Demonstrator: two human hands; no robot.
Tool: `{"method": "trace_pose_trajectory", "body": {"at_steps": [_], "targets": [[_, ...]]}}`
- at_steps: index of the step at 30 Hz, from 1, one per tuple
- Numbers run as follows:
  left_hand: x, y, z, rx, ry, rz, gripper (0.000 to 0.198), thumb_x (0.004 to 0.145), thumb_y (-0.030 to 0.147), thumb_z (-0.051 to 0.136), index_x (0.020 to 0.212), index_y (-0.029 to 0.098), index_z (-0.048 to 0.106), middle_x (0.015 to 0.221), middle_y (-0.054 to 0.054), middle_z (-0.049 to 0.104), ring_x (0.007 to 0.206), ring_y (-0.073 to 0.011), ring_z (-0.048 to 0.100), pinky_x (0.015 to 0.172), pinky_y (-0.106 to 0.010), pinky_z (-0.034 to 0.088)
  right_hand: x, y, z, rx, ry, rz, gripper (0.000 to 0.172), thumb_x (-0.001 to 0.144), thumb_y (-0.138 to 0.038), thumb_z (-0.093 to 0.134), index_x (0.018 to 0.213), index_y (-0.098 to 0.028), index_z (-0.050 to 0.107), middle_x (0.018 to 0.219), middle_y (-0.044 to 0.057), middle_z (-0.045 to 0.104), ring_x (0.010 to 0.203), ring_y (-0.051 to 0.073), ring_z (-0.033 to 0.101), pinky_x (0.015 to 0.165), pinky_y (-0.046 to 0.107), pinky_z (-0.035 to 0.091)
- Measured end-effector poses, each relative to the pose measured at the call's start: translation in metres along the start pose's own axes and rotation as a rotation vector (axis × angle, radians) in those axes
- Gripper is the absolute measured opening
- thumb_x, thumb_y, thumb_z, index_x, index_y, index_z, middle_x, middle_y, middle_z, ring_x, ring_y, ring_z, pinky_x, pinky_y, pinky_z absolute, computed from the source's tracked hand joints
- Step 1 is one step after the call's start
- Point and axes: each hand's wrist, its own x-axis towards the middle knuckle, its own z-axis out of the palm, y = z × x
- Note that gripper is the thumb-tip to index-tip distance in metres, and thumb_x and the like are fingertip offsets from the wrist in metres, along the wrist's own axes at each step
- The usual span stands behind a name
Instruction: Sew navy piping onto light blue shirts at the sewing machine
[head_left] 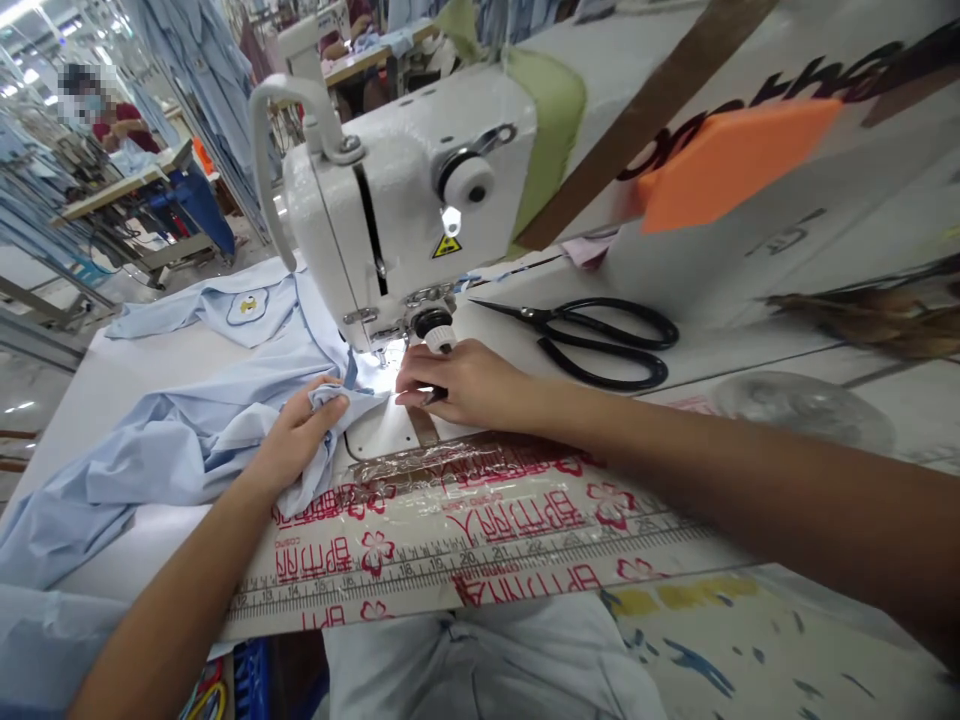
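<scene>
Cloth first: pale blue shirt (172,450) bunched under left hand (300,440), fingers curled closed around a fold of it, thumb on top, the fold pinched just left of needle plate (382,435). Rest of shirt trailing leftward from those fingers across white table (112,375); embroidered badge (247,305) well beyond the knuckles, toward the far edge. Right hand (450,385) just right of the left fingertips, near but apart, fingers bent down and close together, tips at the shirt's edge by the plate. Small dark thing under those tips, too hidden to tell whether gripped. Directly above both sets of fingertips, white sewing machine (397,200), its presser foot (384,352) between them and slightly beyond. Black scissors (600,340) lying past the right knuckles, off to the right, apart from the hand. Nearer than both wrists, taped ruler strip (450,540) with red print along the table edge.
</scene>
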Motion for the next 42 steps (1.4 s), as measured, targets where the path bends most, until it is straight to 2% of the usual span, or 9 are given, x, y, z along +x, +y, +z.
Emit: {"method": "trace_pose_trajectory", "body": {"at_steps": [5,14,21,28,30,32,35,37,42], "targets": [[0.001,-0.003,0.004,-0.079,-0.003,-0.039,0.024,0.078,0.042,0.057,0.079,0.018,0.049,0.067,0.003,0.045,0.061,-0.0114,0.042,0.059,-0.022,0.037,0.003,-0.005,0.013,-0.139,0.062,-0.053,0.020,0.088,-0.023,0.042,0.091,-0.019,0.062,0.102,0.004,0.064,0.090,0.016,0.057,0.060,0.027,0.033],[0.001,-0.004,0.004,-0.148,-0.016,-0.044,0.023,0.079,0.039,0.058,0.081,0.018,0.049,0.068,0.003,0.047,0.062,-0.0109,0.044,0.059,-0.022,0.037,0.002,-0.011,0.009,-0.236,0.017,-0.136,0.027,0.090,-0.018,0.035,0.091,-0.014,0.063,0.096,0.008,0.064,0.083,0.017,0.057,0.063,0.028,0.035],[-0.001,0.007,0.000,0.048,-0.080,0.029,0.023,0.083,0.041,0.051,0.087,0.018,0.048,0.064,0.003,0.044,0.058,-0.0111,0.040,0.054,-0.023,0.032,-0.001,-0.010,0.006,-0.311,0.094,-0.171,0.020,0.087,-0.017,0.042,0.084,-0.015,0.061,0.089,0.004,0.064,0.076,0.015,0.056,0.055,0.026,0.029],[-0.001,0.012,-0.001,0.397,-0.132,0.143,0.019,0.089,0.033,0.041,0.093,0.016,0.048,0.063,0.003,0.047,0.059,-0.0125,0.045,0.060,-0.027,0.038,-0.003,-0.004,0.010,-0.328,0.137,-0.217,0.022,0.087,-0.017,0.041,0.084,-0.016,0.062,0.090,0.004,0.065,0.077,0.015,0.057,0.053,0.026,0.027],[-0.006,0.012,0.005,0.524,-0.146,0.223,0.017,0.090,0.027,0.039,0.096,0.015,0.050,0.067,0.001,0.053,0.063,-0.0141,0.051,0.063,-0.029,0.043,-0.004,-0.001,0.009,-0.313,0.110,-0.206,0.021,0.084,-0.016,0.043,0.090,-0.018,0.064,0.095,0.003,0.065,0.079,0.015,0.057,0.053,0.026,0.027],[-0.013,0.011,0.016,0.655,-0.146,0.380,0.018,0.090,0.020,0.038,0.101,0.013,0.050,0.083,-0.005,0.061,0.077,-0.0167,0.057,0.071,-0.031,0.048,-0.005,0.001,0.007,-0.309,0.024,-0.221,0.028,0.079,-0.016,0.048,0.102,-0.022,0.063,0.098,0.003,0.064,0.078,0.015,0.058,0.051,0.026,0.025],[-0.024,0.006,0.034,0.960,-0.068,0.699,0.019,0.088,0.009,0.037,0.101,0.007,0.051,0.109,-0.016,0.058,0.104,-0.0223,0.054,0.089,-0.036,0.047,-0.003,0.001,0.000,-0.317,-0.154,-0.206,0.041,0.073,-0.016,0.053,0.112,-0.027,0.060,0.096,0.002,0.065,0.076,0.017,0.058,0.048,0.026,0.021],[-0.029,0.002,0.043,1.156,-0.012,0.828,0.016,0.087,0.006,0.040,0.097,0.004,0.053,0.110,-0.019,0.058,0.109,-0.0253,0.052,0.094,-0.038,0.044,-0.001,-0.002,-0.005,-0.305,-0.227,-0.146,0.042,0.072,-0.015,0.052,0.111,-0.027,0.061,0.096,0.002,0.066,0.077,0.017,0.059,0.047,0.026,0.021],[-0.033,-0.003,0.051,1.234,0.075,0.859,0.015,0.086,0.003,0.040,0.093,0.004,0.054,0.105,-0.019,0.060,0.105,-0.0248,0.056,0.092,-0.037,0.047,-0.002,-0.002,-0.020,-0.068,-0.316,-0.074,0.043,0.076,-0.015,0.046,0.118,-0.020,0.055,0.100,0.005,0.065,0.085,0.019,0.059,0.060,0.027,0.038]]}}
